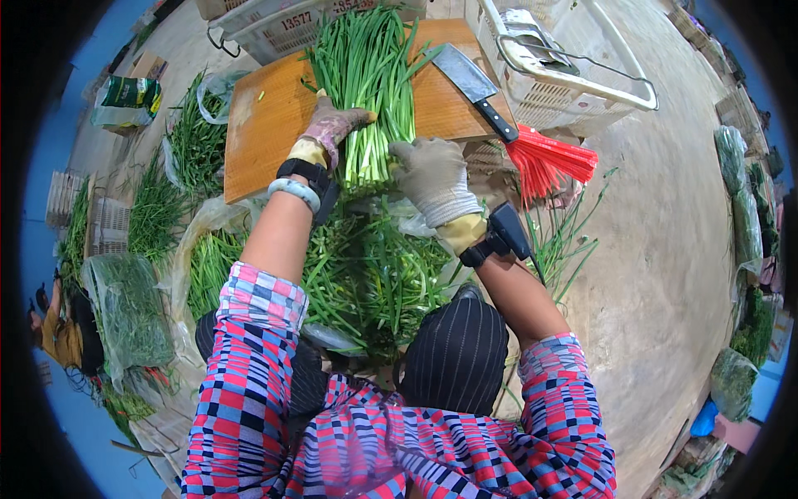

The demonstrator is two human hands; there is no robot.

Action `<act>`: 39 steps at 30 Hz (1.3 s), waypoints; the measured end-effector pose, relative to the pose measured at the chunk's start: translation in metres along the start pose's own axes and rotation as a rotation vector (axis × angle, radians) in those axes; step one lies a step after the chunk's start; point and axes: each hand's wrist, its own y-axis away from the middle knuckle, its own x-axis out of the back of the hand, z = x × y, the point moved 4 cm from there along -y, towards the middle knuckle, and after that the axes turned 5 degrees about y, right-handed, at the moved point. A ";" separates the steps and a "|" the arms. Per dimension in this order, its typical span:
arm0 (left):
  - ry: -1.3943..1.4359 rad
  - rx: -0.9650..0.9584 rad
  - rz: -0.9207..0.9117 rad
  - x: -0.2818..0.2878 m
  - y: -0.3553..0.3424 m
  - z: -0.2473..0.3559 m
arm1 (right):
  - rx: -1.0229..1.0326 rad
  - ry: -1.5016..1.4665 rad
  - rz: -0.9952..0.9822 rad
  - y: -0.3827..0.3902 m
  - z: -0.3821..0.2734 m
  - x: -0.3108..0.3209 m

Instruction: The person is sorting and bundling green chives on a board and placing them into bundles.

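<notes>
A thick bundle of garlic chives (366,66) lies lengthwise across a brown wooden board (266,116), leaf tips away from me and pale stem ends towards me. My left hand (332,129), in a stained glove, grips the bundle's left side with the thumb laid over the stems. Against the right side, near the stem ends, my gloved right hand (436,179) presses with bent fingers, some of them hidden. A cleaver (470,83) with a black handle rests on the board to the right. Red plastic ties (549,162) fan out beyond the handle.
Loose greens (374,266) fill the space between my knees and the board. White plastic crates stand behind the board, one at the right (573,91). More greens and a filled plastic bag (129,312) lie at the left. A person (66,333) is at the far left.
</notes>
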 end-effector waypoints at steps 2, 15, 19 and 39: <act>-0.020 0.044 0.066 -0.014 0.014 0.012 | 0.001 0.093 -0.050 -0.006 -0.003 0.006; -0.363 -0.037 -0.062 -0.019 -0.017 -0.008 | 0.197 0.301 -0.077 -0.008 -0.018 0.001; -0.097 -0.062 -0.393 -0.007 -0.001 -0.003 | 0.238 0.232 0.004 0.011 -0.021 -0.002; 0.208 0.096 -0.101 -0.013 0.034 0.018 | -0.673 0.413 -0.042 0.172 0.211 -0.027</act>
